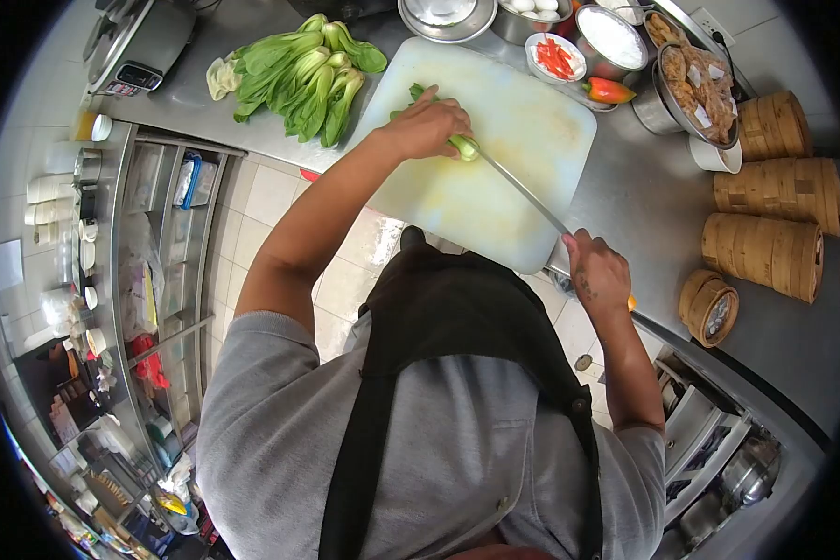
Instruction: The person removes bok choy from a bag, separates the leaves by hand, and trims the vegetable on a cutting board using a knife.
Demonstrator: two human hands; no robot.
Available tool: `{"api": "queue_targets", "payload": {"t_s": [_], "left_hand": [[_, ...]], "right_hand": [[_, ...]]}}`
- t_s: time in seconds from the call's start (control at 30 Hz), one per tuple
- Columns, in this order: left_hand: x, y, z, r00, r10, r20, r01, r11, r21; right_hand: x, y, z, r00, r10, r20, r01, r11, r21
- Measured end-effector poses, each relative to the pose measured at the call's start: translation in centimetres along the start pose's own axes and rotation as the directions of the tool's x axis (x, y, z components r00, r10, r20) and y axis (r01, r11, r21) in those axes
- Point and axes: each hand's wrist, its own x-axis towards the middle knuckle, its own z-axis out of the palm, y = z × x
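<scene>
My left hand is closed over a head of bok choy lying on the white cutting board. The pale stem end sticks out to the right of my fingers, and green leaf shows past them on the far left. In my right hand is the handle of a long knife, held near the board's right front edge. The blade slants up and left across the board, and its tip end is at the bok choy's stem. Whether it has cut in, I cannot tell.
A pile of bok choy lies left of the board. Behind it stand a bowl of red pepper strips, a bowl of white powder and a strainer of brown fried food. Bamboo steamers line the right side.
</scene>
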Motion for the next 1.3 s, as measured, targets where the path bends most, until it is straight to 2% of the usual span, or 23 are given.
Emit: {"api": "queue_targets", "payload": {"t_s": [0.17, 0.37, 0.63, 0.67, 0.77, 0.87, 0.97, 1.07, 1.17, 1.2, 1.3], "left_hand": [[0.2, 0.1, -0.5, 0.999, -0.003, 0.040, 0.003, 1.000, -0.010], [0.6, -0.5, 0.3, 1.000, 0.026, 0.015, -0.026, 1.000, -0.014], [0.6, -1.0, 0.9, 0.997, 0.073, -0.021, -0.074, 0.997, -0.022], [0.6, -1.0, 0.8, 0.997, 0.078, -0.021, -0.078, 0.997, -0.018], [0.6, -0.5, 0.4, 0.998, 0.056, 0.010, -0.056, 0.998, 0.006], [0.3, -0.4, 0.2, 0.999, -0.005, 0.034, 0.006, 1.000, -0.006], [-0.2, -1.3, 1.1, 0.999, 0.036, -0.036, -0.037, 0.999, -0.020], [-1.3, -2.1, 2.7, 0.962, -0.010, -0.272, -0.011, 0.997, -0.079], [-2.3, -2.6, 1.1, 0.988, -0.109, -0.106, 0.111, 0.994, 0.010], [-2.7, -2.3, 0.3, 0.987, -0.094, -0.129, 0.103, 0.992, 0.070], [-2.8, -2.5, -1.2, 0.956, -0.271, -0.113, 0.254, 0.956, -0.149]], "right_hand": [[0.1, -0.4, 0.1, 1.000, 0.000, -0.013, 0.000, 1.000, 0.003], [0.6, -0.7, 0.7, 1.000, -0.020, 0.000, 0.020, 0.999, 0.026], [6.6, -4.9, 2.5, 0.996, -0.089, -0.012, 0.090, 0.991, 0.098], [7.6, -5.9, 2.6, 0.997, -0.063, 0.052, 0.057, 0.993, 0.101], [11.0, -8.2, 5.0, 0.996, -0.094, 0.014, 0.090, 0.981, 0.173], [11.6, -8.2, 5.8, 0.995, -0.082, 0.050, 0.071, 0.980, 0.188], [7.9, -4.5, 4.7, 0.994, -0.072, 0.079, 0.058, 0.985, 0.162], [3.0, 1.1, 3.2, 0.993, -0.052, 0.110, 0.038, 0.991, 0.125], [-0.9, 5.6, 1.8, 0.992, 0.008, 0.123, -0.018, 0.997, 0.077], [-2.0, 6.5, 1.3, 0.995, 0.040, 0.086, -0.052, 0.989, 0.141], [-4.0, 7.2, 0.3, 0.977, 0.210, 0.045, -0.214, 0.936, 0.280]]}}
